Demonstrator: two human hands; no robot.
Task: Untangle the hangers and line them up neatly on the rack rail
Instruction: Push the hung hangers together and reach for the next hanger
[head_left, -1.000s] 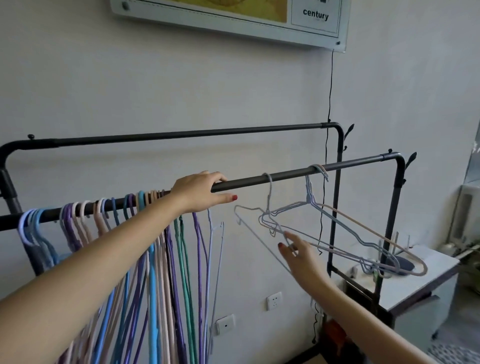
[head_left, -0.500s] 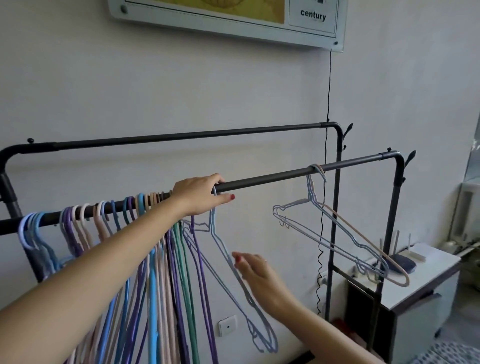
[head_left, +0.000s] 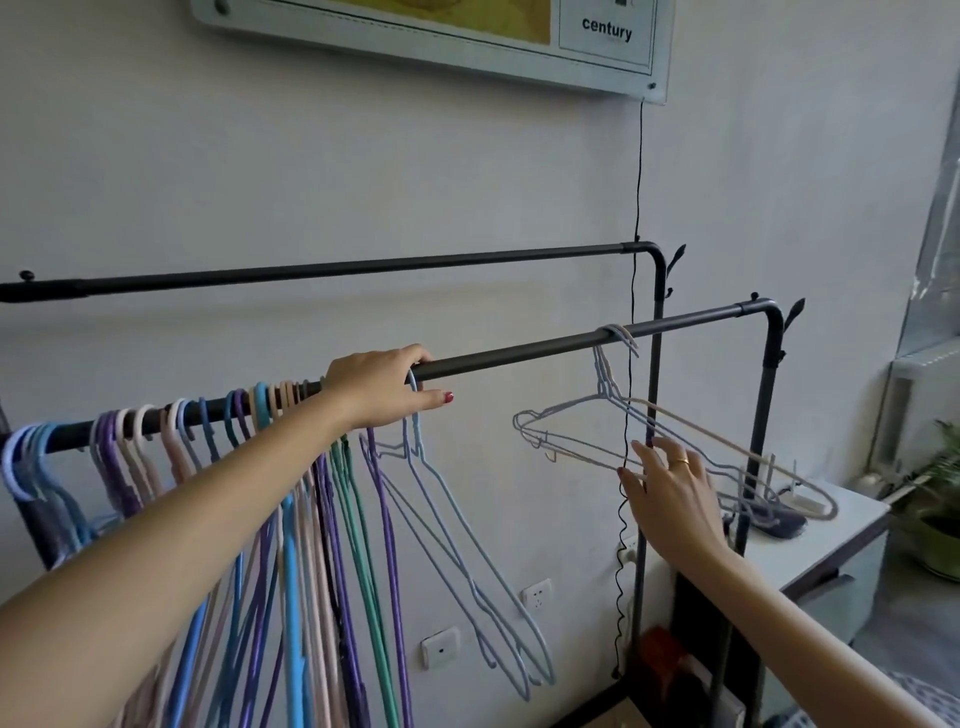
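A black rack rail (head_left: 519, 354) runs from lower left to upper right. Several coloured hangers (head_left: 291, 519) hang bunched on its left part. My left hand (head_left: 384, 387) rests over the rail at the hook of a pale blue hanger (head_left: 467, 561), fingers curved around the bar. Farther right, a small cluster of pale blue and beige hangers (head_left: 587, 441) hangs tilted from the rail. My right hand (head_left: 670, 493) reaches up to that cluster with fingers spread, its fingertips touching the lower wires.
A second, higher black rail (head_left: 363, 267) runs behind. A black cord (head_left: 631, 364) hangs down the wall through the cluster. A white cabinet (head_left: 852, 525) with a router stands at right, a potted plant (head_left: 940, 514) beyond. Wall sockets sit low.
My right hand let go of the pale blue hanger, which now hangs by my left hand, and rose right to the tilted cluster. My left hand stayed on the rail.
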